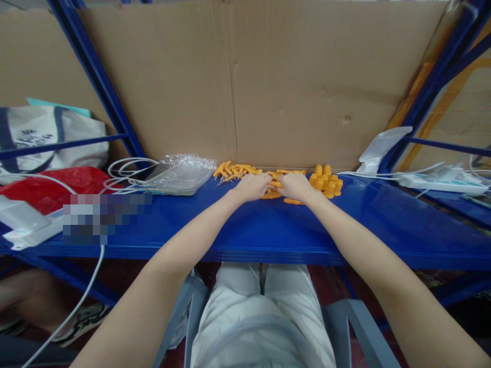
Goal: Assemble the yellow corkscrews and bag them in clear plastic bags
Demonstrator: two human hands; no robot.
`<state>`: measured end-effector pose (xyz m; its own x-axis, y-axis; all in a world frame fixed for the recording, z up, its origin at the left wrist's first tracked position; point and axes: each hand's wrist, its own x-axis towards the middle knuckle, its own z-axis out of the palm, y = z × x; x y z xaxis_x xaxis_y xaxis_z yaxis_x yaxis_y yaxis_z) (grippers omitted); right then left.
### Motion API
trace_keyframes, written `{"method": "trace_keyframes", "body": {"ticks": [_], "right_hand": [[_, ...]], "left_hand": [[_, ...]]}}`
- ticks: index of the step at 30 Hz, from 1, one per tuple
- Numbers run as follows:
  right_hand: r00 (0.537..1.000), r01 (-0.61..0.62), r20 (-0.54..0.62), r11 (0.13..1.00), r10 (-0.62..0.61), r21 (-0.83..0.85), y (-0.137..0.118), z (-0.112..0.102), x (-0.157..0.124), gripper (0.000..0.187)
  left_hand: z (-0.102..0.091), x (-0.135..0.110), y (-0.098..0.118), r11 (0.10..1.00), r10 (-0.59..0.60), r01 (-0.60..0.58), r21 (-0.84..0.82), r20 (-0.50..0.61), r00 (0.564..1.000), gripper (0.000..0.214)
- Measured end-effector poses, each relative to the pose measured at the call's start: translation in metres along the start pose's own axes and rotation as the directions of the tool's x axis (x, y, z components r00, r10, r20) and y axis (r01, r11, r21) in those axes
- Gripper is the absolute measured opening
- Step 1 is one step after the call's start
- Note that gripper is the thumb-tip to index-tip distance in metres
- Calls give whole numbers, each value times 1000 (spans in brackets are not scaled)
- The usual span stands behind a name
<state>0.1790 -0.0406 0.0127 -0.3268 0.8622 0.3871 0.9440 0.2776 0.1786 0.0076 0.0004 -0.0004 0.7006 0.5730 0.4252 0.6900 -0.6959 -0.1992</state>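
Both arms reach forward over the blue tabletop [264,230]. My left hand [252,187] and my right hand [295,186] are close together with fingers bent inward. Between the fingertips is a small orange plastic piece [273,184], which both hands appear to grip; its exact shape is hard to make out. Left of my left hand lies a pile of branching orange pieces [238,168], with small, thin, curly bits [229,179] in front of it. Several orange cup-like pieces [326,183] stand grouped beside my right hand. Another flat orange piece [293,201] lies just below that hand.
Clear plastic bags [180,176] and coiled white cable [123,174] lie on the left, near a red bag [57,189]. A cardboard panel [291,87] closes off the back. Blue posts [95,71] flank the table. A white power strip [441,180] sits at right.
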Motion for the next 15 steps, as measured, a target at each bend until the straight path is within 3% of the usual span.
{"method": "trace_keyframes", "body": {"ticks": [7, 15], "right_hand": [[988, 134, 94, 981, -121, -144, -2, -5, 0, 29], [983, 167, 81, 985, -164, -34, 0, -5, -3, 32]], "left_hand": [[-3, 2, -2, 990, -54, 76, -122, 175, 983, 34], [-3, -3, -4, 994, -104, 106, -18, 115, 988, 39]]}}
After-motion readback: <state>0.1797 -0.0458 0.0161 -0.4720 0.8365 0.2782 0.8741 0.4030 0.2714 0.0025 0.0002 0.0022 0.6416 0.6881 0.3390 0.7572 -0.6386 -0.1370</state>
